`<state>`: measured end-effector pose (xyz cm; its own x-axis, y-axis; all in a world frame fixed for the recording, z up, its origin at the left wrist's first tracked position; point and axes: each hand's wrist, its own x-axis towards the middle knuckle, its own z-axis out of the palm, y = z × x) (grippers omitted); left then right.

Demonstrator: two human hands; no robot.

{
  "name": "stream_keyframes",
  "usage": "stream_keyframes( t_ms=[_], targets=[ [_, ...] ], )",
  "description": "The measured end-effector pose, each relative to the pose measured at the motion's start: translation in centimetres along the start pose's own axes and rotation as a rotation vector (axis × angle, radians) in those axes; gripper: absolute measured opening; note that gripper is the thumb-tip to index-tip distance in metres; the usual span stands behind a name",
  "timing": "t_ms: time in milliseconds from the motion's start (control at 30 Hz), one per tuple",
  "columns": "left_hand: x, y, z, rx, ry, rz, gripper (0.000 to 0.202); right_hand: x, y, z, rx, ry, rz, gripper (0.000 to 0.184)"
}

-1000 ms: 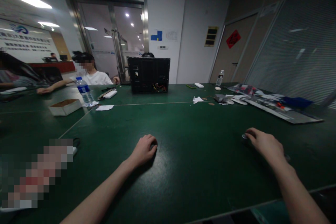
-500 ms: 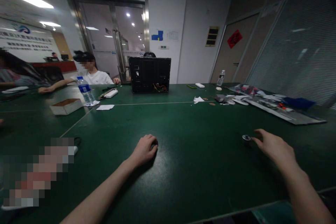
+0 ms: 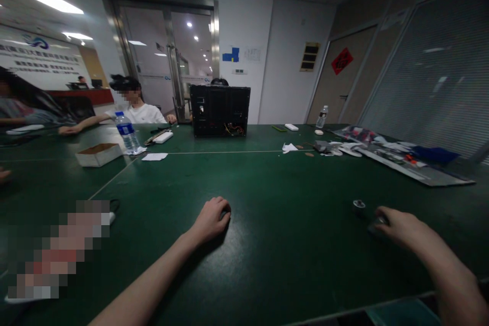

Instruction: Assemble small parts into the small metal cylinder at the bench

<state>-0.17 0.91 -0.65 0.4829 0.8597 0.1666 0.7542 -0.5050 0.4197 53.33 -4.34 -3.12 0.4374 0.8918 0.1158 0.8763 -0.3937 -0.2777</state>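
My left hand [image 3: 212, 218] lies on the green tabletop with its fingers curled inward. A small dark patch shows between thumb and fingers; whether it is an object or shadow is unclear. Over at the right, my right hand [image 3: 401, 225] has its thumb and fingers closed around a small dark thing with a silvery part [image 3: 379, 220], blurred and partly covered by the fingers. Just left of that hand, apart from it, a small round dark piece with a pale metallic top [image 3: 358, 205] stands on the table.
Toward the back stand a black open-backed casing [image 3: 220, 111] with wires, a water bottle [image 3: 127, 133] and an open box [image 3: 98, 155]. Paper scraps [image 3: 289, 147] and a board with parts [image 3: 424, 173] lie farther right. A person in white [image 3: 143, 113] sits across the table.
My right hand has moved from beside the round piece toward the right and nearer to me, and a small dark thing now shows at its fingertips. My left hand has stayed put.
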Motion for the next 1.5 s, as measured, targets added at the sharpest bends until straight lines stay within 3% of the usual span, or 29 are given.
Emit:
stream_keyframes(
  t_ms=[100,267,400,533,700,900,1500],
  targets=[
    [0.0,-0.1,0.1,0.002,0.008,0.010,0.019,-3.1,-8.3,-1.6,0.070,-0.168,-0.187,0.033],
    [0.0,-0.4,0.3,0.009,0.022,0.035,0.018,-7.8,-20.8,-2.9,0.256,-0.296,-0.702,0.038],
    [0.1,-0.5,0.4,0.008,0.020,0.012,0.018,-10.0,-27.1,-1.9,0.261,-0.361,-0.958,0.045],
    [0.1,-0.7,0.4,-0.020,0.040,0.010,0.020,-10.8,-31.1,-0.2,0.244,-0.416,-1.140,0.050],
    [0.2,-0.9,0.4,-0.023,0.046,0.027,0.021,-10.9,-33.1,2.5,0.353,-0.377,-1.246,0.049],
    [0.1,-0.5,0.1,-0.024,0.017,0.007,0.019,-11.1,-32.3,5.2,0.555,-0.345,-1.118,0.052],
    [0.2,-0.6,0.2,0.004,0.009,0.063,0.028,-11.4,-32.4,6.3,0.578,-0.297,-1.053,0.047]
  ],
)
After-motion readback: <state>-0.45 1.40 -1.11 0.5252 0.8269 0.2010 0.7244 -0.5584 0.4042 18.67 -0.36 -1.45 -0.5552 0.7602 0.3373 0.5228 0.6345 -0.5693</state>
